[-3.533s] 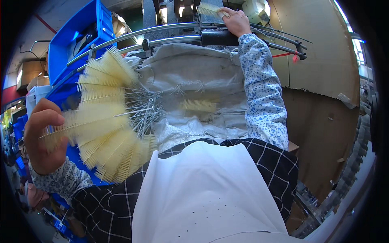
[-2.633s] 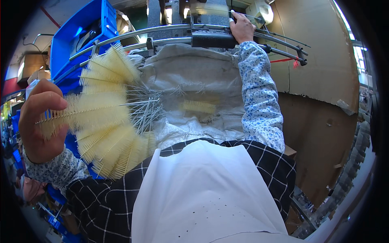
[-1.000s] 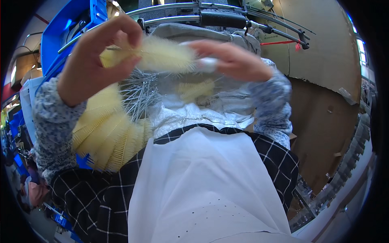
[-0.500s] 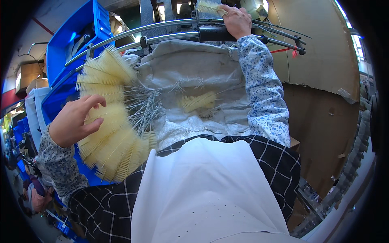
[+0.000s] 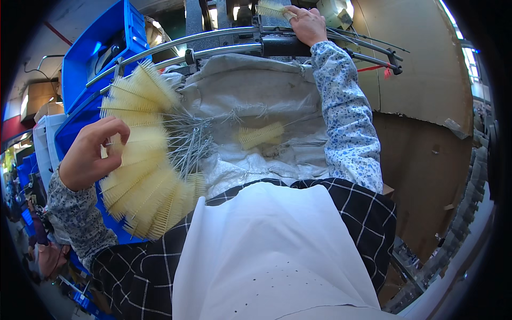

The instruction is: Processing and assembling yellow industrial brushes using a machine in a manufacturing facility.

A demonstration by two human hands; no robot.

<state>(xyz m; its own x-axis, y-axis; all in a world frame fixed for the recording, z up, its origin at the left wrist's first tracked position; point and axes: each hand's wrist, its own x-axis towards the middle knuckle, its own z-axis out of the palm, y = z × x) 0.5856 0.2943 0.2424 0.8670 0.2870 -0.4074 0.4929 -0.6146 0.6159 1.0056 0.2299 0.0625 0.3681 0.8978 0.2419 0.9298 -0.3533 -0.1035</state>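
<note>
A: Where was the brush in hand?

B: The held brush (image 5: 271,8), pale yellow and bristled, lay at the top edge, beyond the metal rails (image 5: 224,52). The right hand (image 5: 306,24) had its thumb and fingers closed on its right end.

A: And the left hand (image 5: 93,152)?

B: It hung over the outer side of the fan of brushes (image 5: 141,160), finger and thumb curled with a slight gap showing. Whether they gripped any bristles could not be told.

A: How far along did the work appear?

B: Apparently partway: one brush was at the rails, while many lay fanned, their wire stems (image 5: 192,144) gathered inward. Apart from these, loose brushes (image 5: 261,135), seemingly two crossed, rested on the whitish sheet (image 5: 250,80). Which had been finished was not evident.

A: What lay farther out?

B: A blue bin (image 5: 80,74) stood at upper left; cardboard (image 5: 416,69) rose at right.
</note>
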